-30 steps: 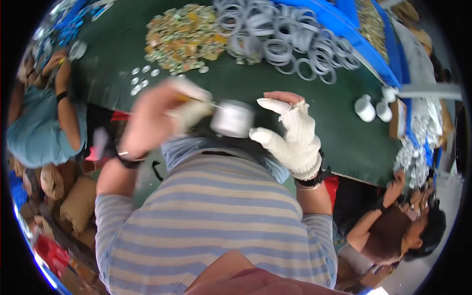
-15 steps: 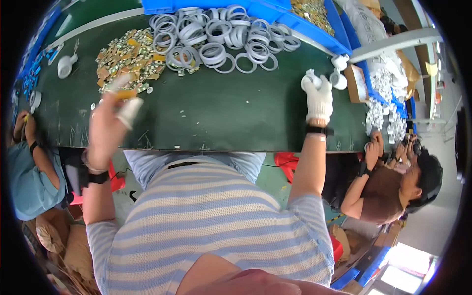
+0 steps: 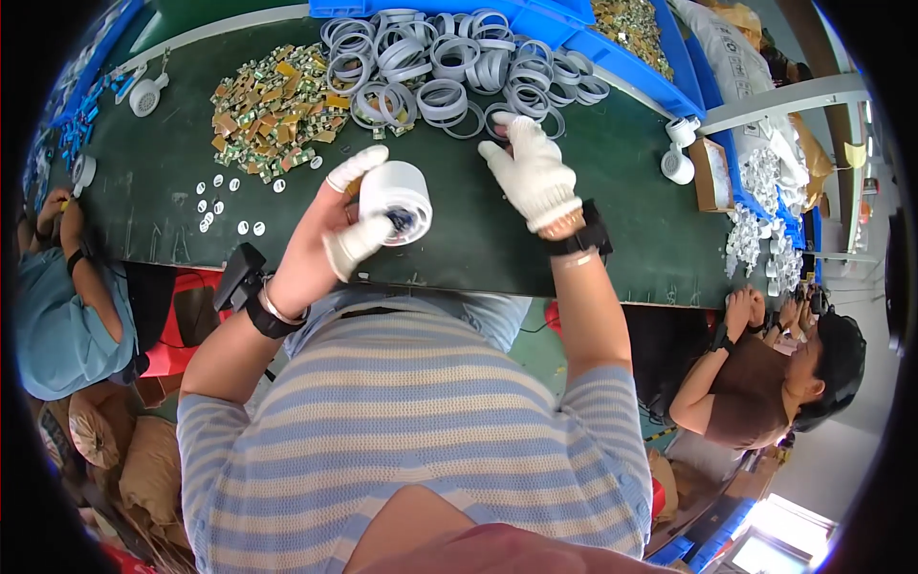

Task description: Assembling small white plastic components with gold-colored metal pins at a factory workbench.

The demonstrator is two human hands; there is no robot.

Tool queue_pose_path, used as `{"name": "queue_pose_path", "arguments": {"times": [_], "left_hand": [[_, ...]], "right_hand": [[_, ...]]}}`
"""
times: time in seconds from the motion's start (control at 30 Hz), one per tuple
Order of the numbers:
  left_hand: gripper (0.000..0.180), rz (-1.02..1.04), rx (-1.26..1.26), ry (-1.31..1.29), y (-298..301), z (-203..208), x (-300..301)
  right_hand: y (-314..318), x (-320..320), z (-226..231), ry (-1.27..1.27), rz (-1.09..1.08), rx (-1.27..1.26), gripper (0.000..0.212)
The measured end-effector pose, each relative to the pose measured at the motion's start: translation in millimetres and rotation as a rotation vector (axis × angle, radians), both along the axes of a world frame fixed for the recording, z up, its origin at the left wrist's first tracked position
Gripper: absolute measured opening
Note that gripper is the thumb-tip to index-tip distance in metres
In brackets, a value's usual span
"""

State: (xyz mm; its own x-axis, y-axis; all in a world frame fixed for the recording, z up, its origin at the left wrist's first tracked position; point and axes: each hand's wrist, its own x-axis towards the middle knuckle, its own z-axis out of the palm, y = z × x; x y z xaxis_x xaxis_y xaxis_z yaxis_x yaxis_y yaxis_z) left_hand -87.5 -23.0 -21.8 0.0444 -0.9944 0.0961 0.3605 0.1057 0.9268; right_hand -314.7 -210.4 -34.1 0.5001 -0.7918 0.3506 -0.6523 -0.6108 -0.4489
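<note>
Between the white-covered thumb and finger of my left hand (image 3: 330, 225) is a white round plastic housing (image 3: 409, 182), held above the table's near part. Its open side shows a dark blue bit and some inner parts, too small to make out. My right hand (image 3: 535, 177), in a white glove, is at the near edge of a heap of grey rings (image 3: 445, 98). Its thumb and fingers are apart, with the fingertips over the nearest rings. Whether they touch a ring I cannot tell.
Left of the rings lies a pile of small green and tan circuit boards (image 3: 273, 120). Several white discs (image 3: 219, 207) lie nearer me. White housings (image 3: 677, 168) stand at the right by a cardboard box (image 3: 710, 174). Blue bins (image 3: 636, 67) line the back. Co-workers sit on both sides.
My left hand has come from the board pile to the middle and now holds a white housing. My right hand has left the housings at the right and moved left to the rings.
</note>
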Motion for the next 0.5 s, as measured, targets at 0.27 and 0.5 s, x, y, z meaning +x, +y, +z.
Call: {"name": "queue_pose_path", "arguments": {"times": [0.27,0.5], "left_hand": [[0.071,-0.143,0.194,0.094,22.7,-2.3,30.4],[0.077,-0.236,-0.162,-0.701,12.5,27.2,32.8]], "right_hand": [[58.5,-17.7,35.0,0.038,0.257,-0.129,0.021],[89.5,-21.7,52.8,-0.100,0.448,0.090,0.031]]}}
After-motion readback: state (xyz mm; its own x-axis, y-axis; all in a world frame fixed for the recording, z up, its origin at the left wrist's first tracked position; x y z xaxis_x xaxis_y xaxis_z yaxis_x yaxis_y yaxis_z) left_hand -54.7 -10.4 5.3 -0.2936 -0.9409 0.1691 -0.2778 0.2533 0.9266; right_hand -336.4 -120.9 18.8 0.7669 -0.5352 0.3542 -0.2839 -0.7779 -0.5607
